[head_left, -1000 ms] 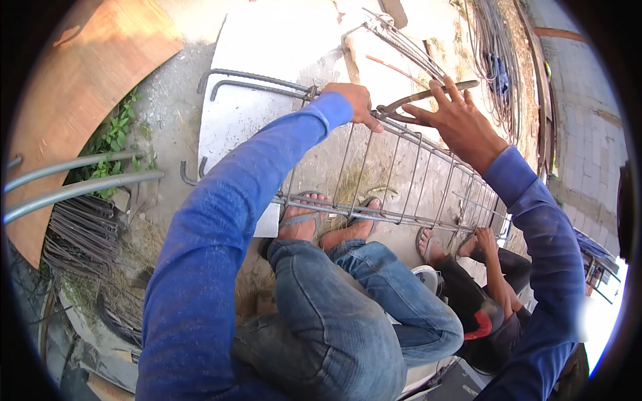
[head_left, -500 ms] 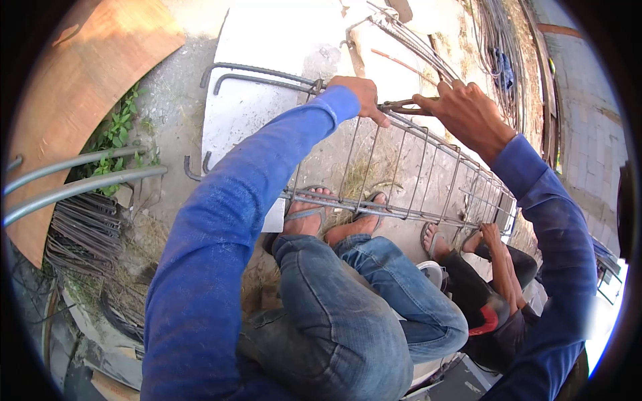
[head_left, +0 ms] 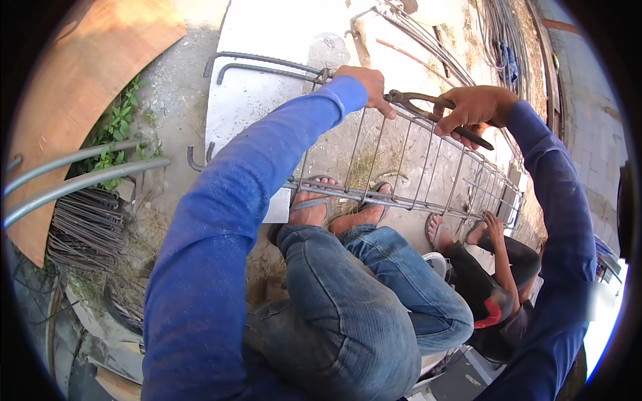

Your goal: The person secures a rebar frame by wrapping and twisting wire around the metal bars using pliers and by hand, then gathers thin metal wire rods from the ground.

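Note:
A long rebar cage (head_left: pixel 401 202) of bars and thin square stirrups lies across in front of me. My left hand (head_left: pixel 361 83) is closed around its upper bars near the hooked end, thumb pointing right. In my right hand (head_left: pixel 480 108) is a pair of end-cutting pincers (head_left: pixel 396 97), held by the handles, which are spread apart. The pincers' head is just right of my left thumb, over the upper bar. Whether the jaws touch any wire cannot be made out.
A co-worker's hand (head_left: pixel 493 227) touches the cage's far end at right. A white board (head_left: pixel 251 110) lies under the hooked bars. Bent stirrups (head_left: pixel 87 230) are piled at left, near grey pipes (head_left: pixel 100 180) and a curved plywood sheet (head_left: pixel 100 80). Long rods (head_left: pixel 428 50) lie beyond.
My right hand has turned and lowered, swinging the pincers' handles down to the right and farther apart. My left hand stays on the bars, shifted slightly right in view.

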Demonstrator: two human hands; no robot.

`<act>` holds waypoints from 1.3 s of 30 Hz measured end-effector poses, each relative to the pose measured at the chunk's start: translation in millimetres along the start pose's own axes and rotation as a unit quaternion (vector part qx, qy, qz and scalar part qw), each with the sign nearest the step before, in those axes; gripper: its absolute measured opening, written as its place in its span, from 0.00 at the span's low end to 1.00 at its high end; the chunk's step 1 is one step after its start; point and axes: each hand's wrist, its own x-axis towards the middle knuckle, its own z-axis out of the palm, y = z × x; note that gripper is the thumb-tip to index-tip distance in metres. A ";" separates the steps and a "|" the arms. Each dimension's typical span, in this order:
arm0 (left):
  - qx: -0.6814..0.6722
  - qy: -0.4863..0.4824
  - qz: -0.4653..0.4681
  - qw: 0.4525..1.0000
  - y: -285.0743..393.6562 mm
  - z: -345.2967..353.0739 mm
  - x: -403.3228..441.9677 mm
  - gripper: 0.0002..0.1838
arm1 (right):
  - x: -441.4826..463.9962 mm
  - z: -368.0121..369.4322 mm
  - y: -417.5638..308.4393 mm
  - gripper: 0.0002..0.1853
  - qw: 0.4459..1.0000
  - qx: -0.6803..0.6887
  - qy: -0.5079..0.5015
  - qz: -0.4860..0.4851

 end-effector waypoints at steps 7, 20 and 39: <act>0.015 0.007 0.026 1.000 2.5 -6.2 -7.5 0.40 | 11.3 103.9 27.8 0.24 0.968 0.145 0.183 -0.090; -0.056 0.108 0.052 0.991 -1.2 5.8 -11.7 0.38 | -12.8 79.8 40.9 0.12 0.548 -0.578 0.576 -0.184; -0.063 0.108 0.043 0.991 0.8 3.4 -15.7 0.38 | -11.9 50.4 33.0 0.18 0.976 0.199 0.023 -0.085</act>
